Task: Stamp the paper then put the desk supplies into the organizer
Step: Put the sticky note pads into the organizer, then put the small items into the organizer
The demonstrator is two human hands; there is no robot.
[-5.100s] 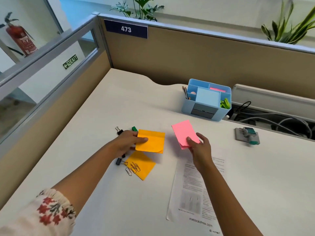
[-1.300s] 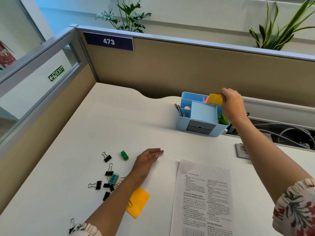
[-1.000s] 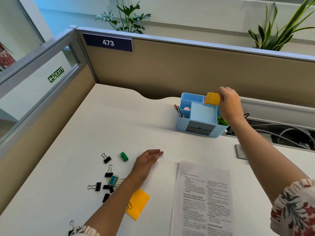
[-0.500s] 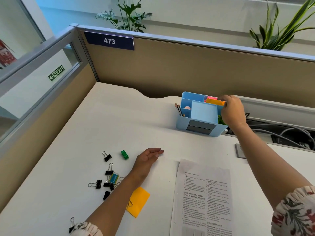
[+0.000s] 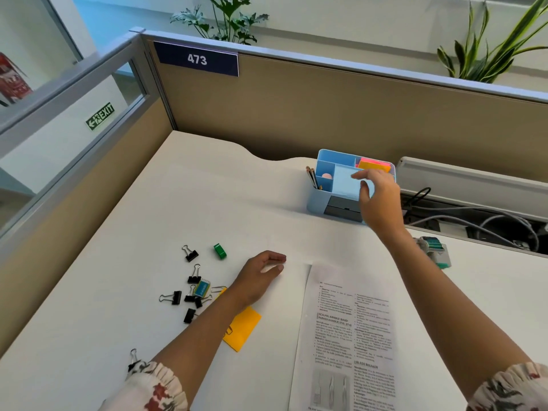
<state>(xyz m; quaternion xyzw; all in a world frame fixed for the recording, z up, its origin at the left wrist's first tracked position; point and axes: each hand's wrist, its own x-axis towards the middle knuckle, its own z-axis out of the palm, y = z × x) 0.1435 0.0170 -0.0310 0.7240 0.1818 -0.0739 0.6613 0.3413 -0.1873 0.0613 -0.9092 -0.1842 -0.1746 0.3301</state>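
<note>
Right hand hovering empty, fingers loose, beside light-blue plastic organizer; left hand resting relaxed, empty, near thin orange sticky-note pad lying flat on desk — light, floppy, probably best pinched at an edge.

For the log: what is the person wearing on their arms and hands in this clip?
Both forearms are bare. The left hand and right hand wear no gloves, and no rings or watch are visible. At each upper arm sits a gathered, ruffled white cuff with a red and dark floral print: the left sleeve and the right sleeve.
</note>
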